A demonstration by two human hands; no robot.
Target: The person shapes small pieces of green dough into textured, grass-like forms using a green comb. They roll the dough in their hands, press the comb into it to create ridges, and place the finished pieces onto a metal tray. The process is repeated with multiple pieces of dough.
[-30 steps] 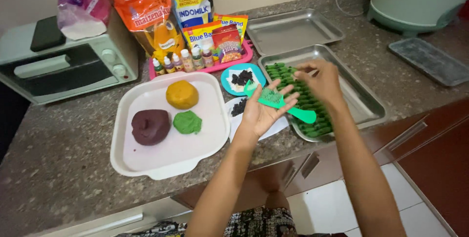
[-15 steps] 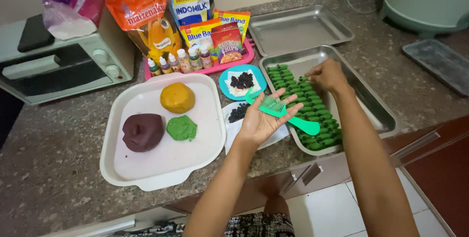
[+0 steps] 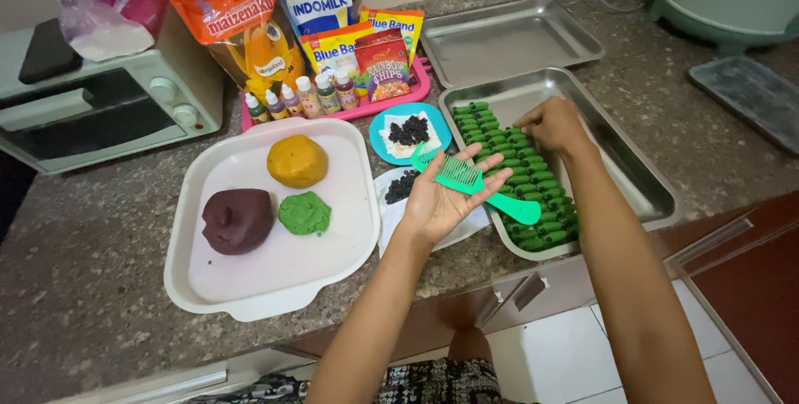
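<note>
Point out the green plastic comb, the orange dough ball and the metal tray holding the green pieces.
green plastic comb (image 3: 460, 174), head view, on its toothed part.
orange dough ball (image 3: 297, 160), head view, on its top.
metal tray holding the green pieces (image 3: 632, 173), head view, on its bare floor.

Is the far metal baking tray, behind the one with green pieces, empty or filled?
Empty. The far rectangular metal tray shows only its bare shiny bottom, with nothing lying in it.

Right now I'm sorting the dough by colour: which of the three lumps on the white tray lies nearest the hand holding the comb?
The green lump, the smallest and flattest, lies nearest the left hand; the yellow and dark brown lumps sit farther away.
</note>
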